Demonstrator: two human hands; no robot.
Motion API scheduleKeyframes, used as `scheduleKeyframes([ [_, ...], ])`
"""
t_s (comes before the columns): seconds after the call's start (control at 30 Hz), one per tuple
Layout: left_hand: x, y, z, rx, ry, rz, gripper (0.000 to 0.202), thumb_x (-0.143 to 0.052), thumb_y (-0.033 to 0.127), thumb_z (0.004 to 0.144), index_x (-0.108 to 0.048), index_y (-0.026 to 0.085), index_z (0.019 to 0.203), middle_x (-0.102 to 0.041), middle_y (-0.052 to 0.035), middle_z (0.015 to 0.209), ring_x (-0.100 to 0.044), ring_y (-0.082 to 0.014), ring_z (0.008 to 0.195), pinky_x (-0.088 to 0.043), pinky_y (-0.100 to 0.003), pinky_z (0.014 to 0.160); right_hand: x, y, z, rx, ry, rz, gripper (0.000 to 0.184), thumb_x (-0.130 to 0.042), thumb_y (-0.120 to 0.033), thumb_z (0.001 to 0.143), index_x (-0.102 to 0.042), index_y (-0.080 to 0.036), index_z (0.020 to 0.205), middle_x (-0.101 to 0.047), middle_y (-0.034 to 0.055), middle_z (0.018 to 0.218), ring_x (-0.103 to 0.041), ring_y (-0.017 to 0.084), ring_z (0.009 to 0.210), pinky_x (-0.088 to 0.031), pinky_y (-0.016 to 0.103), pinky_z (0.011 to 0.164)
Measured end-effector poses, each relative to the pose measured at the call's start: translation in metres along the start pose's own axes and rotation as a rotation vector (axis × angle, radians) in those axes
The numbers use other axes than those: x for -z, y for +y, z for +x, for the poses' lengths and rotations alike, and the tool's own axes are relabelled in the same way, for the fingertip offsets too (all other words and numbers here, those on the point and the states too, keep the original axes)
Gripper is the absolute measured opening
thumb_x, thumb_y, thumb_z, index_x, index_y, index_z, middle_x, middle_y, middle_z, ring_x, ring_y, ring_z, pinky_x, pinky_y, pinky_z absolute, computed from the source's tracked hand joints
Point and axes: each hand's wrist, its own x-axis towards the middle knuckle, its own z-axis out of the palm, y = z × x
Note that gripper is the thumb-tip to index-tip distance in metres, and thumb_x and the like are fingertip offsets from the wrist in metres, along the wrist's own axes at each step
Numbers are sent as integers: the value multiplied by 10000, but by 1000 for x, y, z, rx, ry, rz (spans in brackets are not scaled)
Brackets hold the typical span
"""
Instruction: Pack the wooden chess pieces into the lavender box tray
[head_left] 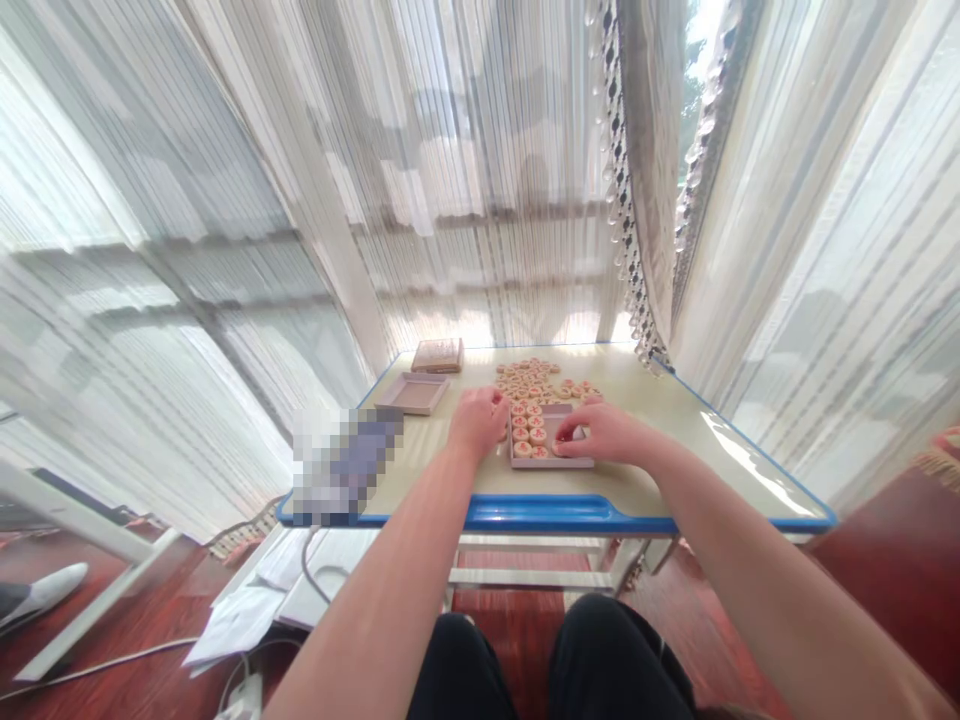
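A shallow open box [551,463] sits near the front of the table, its left part filled with round xiangqi pieces [538,437] with red characters, set in rows. My right hand [604,432] reaches over the box's right side, fingertips pinched on a xiangqi piece [556,449] beside the front row. At the box's left edge is my left hand [478,420], its fingers curled together; what they hold, if anything, is hidden. Just behind the box lies a loose heap of more pieces [529,378].
An empty shallow tray or lid [416,393] lies at the left, with a flat closed box [438,355] behind it. A blurred-out item [349,465] is at the front left corner. The table [667,420] has a blue rim; sheer curtains [487,200] hang behind it.
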Motion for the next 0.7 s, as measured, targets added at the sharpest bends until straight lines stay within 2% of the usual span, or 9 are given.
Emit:
scheduleKeyframes([
  [0.1, -1, -1, 0, 12, -3, 0, 246, -394, 297, 848, -602, 175, 797, -639, -59, 832, -529, -206, 896, -413, -330, 826, -1, 0, 0, 2, -6, 2, 181, -579, -305, 696, -702, -252, 817, -679, 26, 816, -535, 233, 901, -425, 331, 778],
  [0.2, -1, -2, 0, 12, 7, 0, 234, -401, 299, 848, -595, 177, 800, -636, -56, 826, -529, -207, 896, -414, -328, 816, -1, -1, 0, 10, 41, -49, 248, -587, -329, 695, -678, -223, 900, -659, 47, 877, -530, 236, 931, -409, 351, 828],
  [0.3, 0, 0, 0, 14, 8, 2, 239, -400, 308, 853, -596, 179, 805, -633, -55, 825, -529, -202, 900, -411, -323, 820, 1, -1, 0, 41, 66, -106, 246, -589, -427, 697, -662, -213, 797, -647, 51, 829, -533, 241, 923, -393, 361, 841],
  [0.37, 1, 1, 0, 18, 2, 3, 241, -400, 314, 856, -595, 182, 805, -633, -54, 830, -528, -202, 907, -409, -321, 822, 1, -1, 0, 37, 48, -117, 229, -580, -441, 705, -647, -222, 717, -649, 40, 770, -540, 239, 900, -388, 361, 834],
  [0.53, 3, 1, 0, 13, -9, 5, 244, -400, 324, 862, -587, 180, 801, -633, -59, 830, -529, -203, 899, -407, -322, 806, 0, 0, 1, 51, 6, -109, 229, -555, -431, 740, -659, -231, 707, -669, 33, 749, -553, 235, 858, -376, 373, 836],
  [0.7, 2, 1, 0, 6, -12, 12, 253, -391, 331, 865, -583, 179, 801, -628, -57, 831, -525, -201, 889, -399, -322, 810, 1, 0, 2, 92, 134, -50, 196, -583, -386, 736, -670, -211, 739, -672, 39, 781, -565, 219, 841, -401, 364, 822],
])
